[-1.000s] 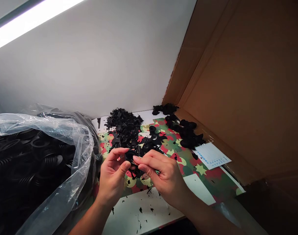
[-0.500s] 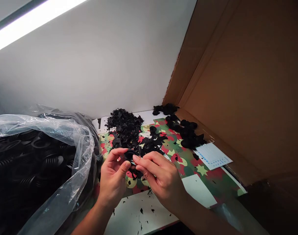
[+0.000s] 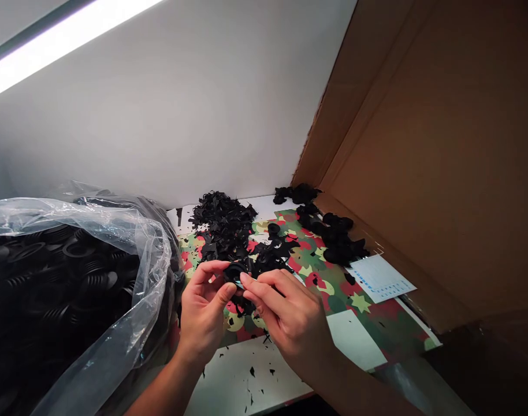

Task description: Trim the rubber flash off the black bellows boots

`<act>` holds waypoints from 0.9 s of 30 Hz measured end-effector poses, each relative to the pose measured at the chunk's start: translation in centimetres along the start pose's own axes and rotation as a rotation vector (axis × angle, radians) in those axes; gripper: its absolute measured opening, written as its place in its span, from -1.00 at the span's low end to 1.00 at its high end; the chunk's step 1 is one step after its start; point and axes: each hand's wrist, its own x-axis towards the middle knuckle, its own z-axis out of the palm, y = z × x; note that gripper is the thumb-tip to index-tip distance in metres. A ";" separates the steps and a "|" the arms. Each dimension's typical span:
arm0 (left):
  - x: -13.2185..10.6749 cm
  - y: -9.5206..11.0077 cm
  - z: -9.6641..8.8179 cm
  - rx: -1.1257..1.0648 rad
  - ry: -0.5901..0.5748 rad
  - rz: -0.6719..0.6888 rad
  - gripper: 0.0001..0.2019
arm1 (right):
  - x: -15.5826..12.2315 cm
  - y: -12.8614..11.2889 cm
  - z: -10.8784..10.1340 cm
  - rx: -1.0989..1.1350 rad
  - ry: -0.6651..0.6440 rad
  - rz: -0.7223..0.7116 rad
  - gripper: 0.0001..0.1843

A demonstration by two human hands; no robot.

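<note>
Between the thumb and fingers of my left hand is a round black rubber part, its ringed opening tilted toward me. My right hand pinches a small thin tool with a pale, shiny edge, held against the part's rim; the fingers cover most of it, and its kind is hidden. Behind both hands lies a heap of black rubber scraps on a camouflage-patterned sheet. One small round black piece sits by the heap.
At left, a clear plastic bag is full of ribbed black rubber parts. More black pieces line the foot of a cardboard wall on the right, beside a printed white card. A white wall rises behind.
The view has shifted slightly. The rubber part's opening now shows more clearly in my left hand; my right hand stays at its rim, with the grip of both hands unchanged.
</note>
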 end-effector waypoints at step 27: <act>-0.3 0.1 -0.2 0.077 -0.044 0.120 -0.74 | 0.1 0.2 0.2 0.076 0.003 0.000 -0.74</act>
